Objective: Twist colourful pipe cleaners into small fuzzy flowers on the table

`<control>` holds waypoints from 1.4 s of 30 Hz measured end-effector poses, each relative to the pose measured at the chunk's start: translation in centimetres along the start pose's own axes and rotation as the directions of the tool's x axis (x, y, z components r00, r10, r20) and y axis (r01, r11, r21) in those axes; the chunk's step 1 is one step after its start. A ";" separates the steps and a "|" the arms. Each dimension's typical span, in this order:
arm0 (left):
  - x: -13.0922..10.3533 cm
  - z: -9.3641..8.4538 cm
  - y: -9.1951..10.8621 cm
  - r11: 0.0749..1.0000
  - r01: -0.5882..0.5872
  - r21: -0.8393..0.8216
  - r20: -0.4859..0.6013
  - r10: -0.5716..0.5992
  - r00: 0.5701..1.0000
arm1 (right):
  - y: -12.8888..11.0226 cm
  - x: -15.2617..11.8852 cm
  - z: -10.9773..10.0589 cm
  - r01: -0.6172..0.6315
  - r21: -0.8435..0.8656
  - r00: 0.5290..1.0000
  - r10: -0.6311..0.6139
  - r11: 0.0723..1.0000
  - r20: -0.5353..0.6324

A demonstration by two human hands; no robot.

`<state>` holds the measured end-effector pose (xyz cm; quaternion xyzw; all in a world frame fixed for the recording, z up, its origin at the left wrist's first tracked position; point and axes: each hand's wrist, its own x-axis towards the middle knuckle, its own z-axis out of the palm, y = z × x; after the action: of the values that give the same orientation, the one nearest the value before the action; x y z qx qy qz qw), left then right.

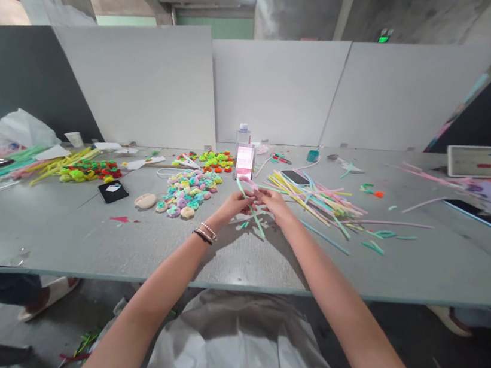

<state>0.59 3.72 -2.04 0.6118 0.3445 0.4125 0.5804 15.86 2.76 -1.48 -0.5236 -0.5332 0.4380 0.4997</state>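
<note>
Near the middle of the grey table, my left hand [241, 203] and my right hand [270, 204] meet with their fingers closed round fuzzy pipe cleaners. A green pipe cleaner [258, 223] slants down between them, its lower end free. Above the fingers shows a curved pink pipe cleaner [248, 182]. Which fingertips pinch which strand is too small to tell. Left of my hands lies a pile of small pastel fuzzy pieces [188, 191]. Right of them are loose pastel pipe cleaners [322, 203].
A bottle [244, 132] stands behind my hands. A phone [295, 178] lies by the loose strands, another phone [482, 216] at the right. A black square object [113, 191] and red-green fuzzy pieces [91, 171] are at the left. White panels [276, 91] back the table.
</note>
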 end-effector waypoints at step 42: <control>0.2 0.2 0.2 0.993 -0.083 0.089 -0.319 0.107 0.942 | 0.8 0.3 1.2 0.305 -0.206 0.949 -0.315 0.930 -0.014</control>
<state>0.84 3.80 -1.83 0.5730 0.4200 0.5215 0.4725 14.74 3.19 -2.41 -0.4908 -0.6389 0.2851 0.5193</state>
